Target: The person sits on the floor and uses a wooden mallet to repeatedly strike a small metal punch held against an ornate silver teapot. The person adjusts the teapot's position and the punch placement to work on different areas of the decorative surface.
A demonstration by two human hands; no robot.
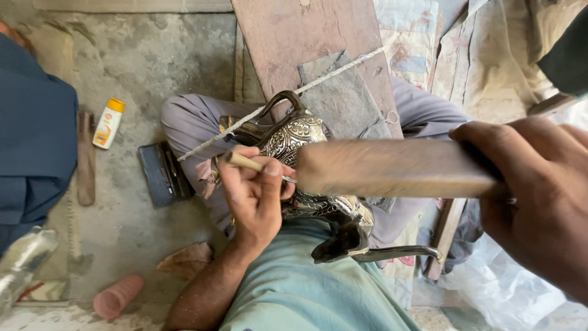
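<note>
My left hand (254,193) grips a thin chisel with a pale wooden handle (244,162), its metal tip against an engraved metal vessel (295,136) with black and silver floral pattern that rests in my lap. My right hand (539,196) holds a wooden mallet block (392,167), blurred, level above the vessel and close to the chisel's end. The vessel has a dark curved handle (282,98) at the top and a dark spout (343,240) near my body. It leans on a reddish wooden plank (306,30), and a white cord (245,119) runs across it.
A grey cloth pad (343,92) lies on the plank. On the concrete floor at left are a small white and orange bottle (108,122), a dark phone case (160,173), a wooden stick (86,156) and a pink cylinder (117,296). Another person's blue sleeve (33,135) is at far left.
</note>
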